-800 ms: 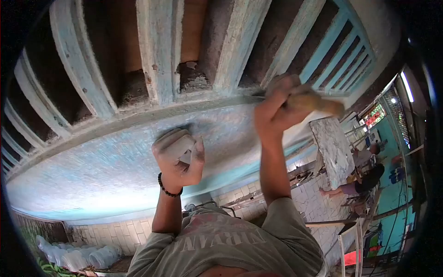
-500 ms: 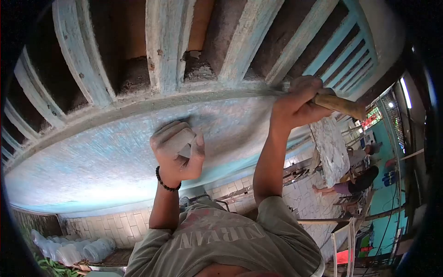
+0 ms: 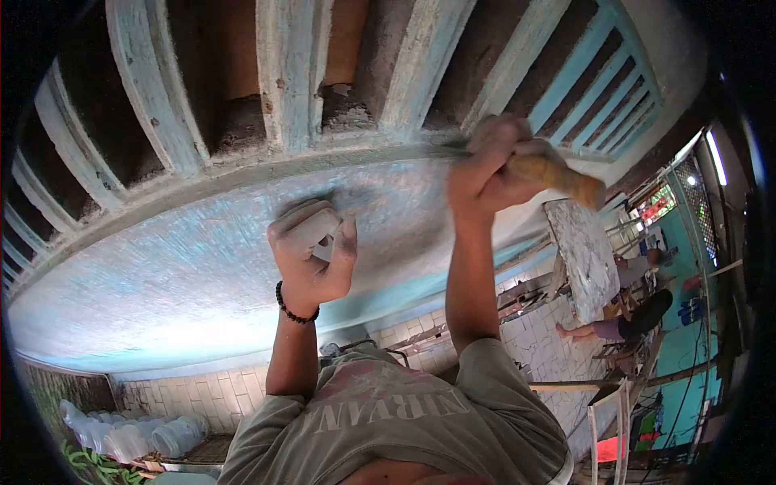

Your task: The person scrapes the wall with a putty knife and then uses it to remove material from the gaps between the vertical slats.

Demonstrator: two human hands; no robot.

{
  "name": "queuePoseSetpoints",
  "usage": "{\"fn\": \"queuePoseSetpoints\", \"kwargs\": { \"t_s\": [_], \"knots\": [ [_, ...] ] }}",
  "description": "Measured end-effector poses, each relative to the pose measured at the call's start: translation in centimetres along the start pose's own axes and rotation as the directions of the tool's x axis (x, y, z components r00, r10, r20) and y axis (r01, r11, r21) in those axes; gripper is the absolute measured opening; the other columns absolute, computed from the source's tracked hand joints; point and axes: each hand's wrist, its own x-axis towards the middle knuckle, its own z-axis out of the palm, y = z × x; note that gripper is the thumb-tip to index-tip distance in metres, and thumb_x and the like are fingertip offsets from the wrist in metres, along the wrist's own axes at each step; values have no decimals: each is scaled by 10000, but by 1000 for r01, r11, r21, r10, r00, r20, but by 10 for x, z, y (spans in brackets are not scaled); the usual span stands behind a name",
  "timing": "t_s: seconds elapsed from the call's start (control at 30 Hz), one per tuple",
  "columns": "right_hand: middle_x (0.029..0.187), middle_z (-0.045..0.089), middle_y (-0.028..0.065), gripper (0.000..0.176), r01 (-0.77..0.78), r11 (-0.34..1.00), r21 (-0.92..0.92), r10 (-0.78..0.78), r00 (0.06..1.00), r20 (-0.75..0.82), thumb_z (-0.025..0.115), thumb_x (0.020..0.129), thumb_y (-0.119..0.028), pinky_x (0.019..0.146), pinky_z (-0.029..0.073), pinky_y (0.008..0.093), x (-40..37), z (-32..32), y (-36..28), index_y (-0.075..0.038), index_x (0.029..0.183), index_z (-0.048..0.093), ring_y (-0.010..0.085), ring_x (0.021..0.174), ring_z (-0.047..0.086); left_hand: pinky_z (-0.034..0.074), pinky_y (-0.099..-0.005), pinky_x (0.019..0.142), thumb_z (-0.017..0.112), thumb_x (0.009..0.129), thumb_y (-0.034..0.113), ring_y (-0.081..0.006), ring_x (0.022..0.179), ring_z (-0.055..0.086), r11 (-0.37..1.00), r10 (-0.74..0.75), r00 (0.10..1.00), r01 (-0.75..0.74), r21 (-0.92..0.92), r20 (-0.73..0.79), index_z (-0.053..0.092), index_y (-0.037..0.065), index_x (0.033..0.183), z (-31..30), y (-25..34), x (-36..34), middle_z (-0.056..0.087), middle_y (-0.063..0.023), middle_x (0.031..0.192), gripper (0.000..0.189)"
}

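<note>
My left hand point(image 3: 311, 250), dusty and wearing a dark bead bracelet point(image 3: 297, 305), is curled into a fist close to the pale blue wall point(image 3: 186, 242). Its fingers and thumb press together around something I cannot make out. Higher up and to the right, my right hand point(image 3: 493, 166) is wrapped around the wooden handle point(image 3: 566, 179) of a tool, blurred by motion. The handle points right, and the tool's working end is hidden by the hand. This hand is right at the ledge point(image 3: 356, 155) below the worn blue-white slats point(image 3: 295, 73).
A pale, stained board point(image 3: 584, 259) stands at the right. Beyond it a person point(image 3: 643, 315) is seated low near the tiled floor point(image 3: 541, 339). Clear plastic containers point(image 3: 133, 432) lie at lower left, and a light wooden frame point(image 3: 610, 428) rises at lower right.
My right hand has moved left along the ledge with the wooden-handled tool. My left hand stays nearly in place, still curled. The view has shifted slightly.
</note>
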Motion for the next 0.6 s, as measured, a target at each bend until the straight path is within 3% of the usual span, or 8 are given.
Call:
{"fn": "queuePoseSetpoints", "kwargs": {
  "t_s": [0.13, 0.23, 0.27, 0.37, 0.4, 0.5, 0.57, 0.6],
  "knots": [
    [799, 541, 106, 182, -174, 966, 190, 168, 984, 52, 503, 1046, -44, 504, 421, 268, -4, 4, -8, -58, 1072, 324, 145, 607, 530, 288, -333, 532, 665, 893, 57, -203, 518, 397, 1000, -11, 1000, 10, 25, 12, 454, 27, 625, 9, 3, 1, 440, -72, 568, 343],
    [773, 543, 98, 195, -28, 998, -60, 25, 999, -47, 516, 1048, -53, 506, 406, 267, -4, -33, 38, -77, 1049, 323, 135, 568, 508, 285, -330, 534, 660, 891, 54, -202, 520, 393, 999, -27, 999, 26, 23, 29, 456, 24, 629, 2, 2, -3, 426, -75, 570, 333],
    [840, 576, 109, 185, -26, 998, -60, 26, 1000, 4, 519, 1048, -57, 526, 429, 281, 1, -37, 34, -76, 1058, 335, 150, 626, 541, 284, -329, 534, 658, 891, 54, -202, 521, 391, 999, -33, 999, 33, 18, 30, 458, 23, 630, 1, 2, -5, 423, -76, 570, 331],
    [831, 568, 97, 199, -130, 990, 48, 129, 991, 24, 535, 1038, -45, 543, 460, 288, -13, -21, 19, -70, 1055, 338, 165, 657, 570, 286, -335, 533, 650, 896, 60, -206, 518, 391, 999, -45, 999, 45, 8, 13, 460, 27, 626, 2, 2, -7, 423, -71, 570, 332],
    [794, 543, 75, 226, 32, 991, 130, -27, 999, -37, 556, 1021, -22, 536, 480, 297, -14, 1, 11, -69, 1054, 337, 178, 642, 579, 284, -341, 522, 664, 875, 70, -226, 506, 386, 999, -48, 999, 48, 6, 10, 466, 36, 620, 5, 0, -8, 417, -78, 567, 325],
    [838, 541, 87, 244, 45, 980, 195, -61, 995, 73, 565, 1021, -15, 529, 476, 287, -12, 17, -9, -80, 1060, 333, 170, 672, 587, 280, -354, 497, 692, 833, 89, -264, 483, 376, 998, -60, 998, 60, 2, 6, 479, 55, 610, 12, -4, -10, 405, -90, 560, 310],
    [795, 526, 77, 237, -217, 921, 323, 237, 971, -24, 557, 1032, -28, 501, 432, 272, -7, 12, -8, -71, 1051, 325, 149, 622, 538, 277, -354, 494, 692, 834, 85, -260, 480, 380, 998, -66, 998, 66, 14, 2, 482, 56, 611, 9, -1, -8, 406, -89, 558, 307],
    [752, 512, 64, 237, -95, 991, 97, 101, 993, -66, 548, 1039, -34, 463, 379, 265, -6, -4, 15, -71, 1050, 314, 125, 556, 467, 277, -354, 493, 690, 832, 80, -258, 477, 380, 998, -67, 998, 66, 16, 12, 483, 55, 611, 4, -1, -8, 408, -89, 559, 304]
  ]
}}
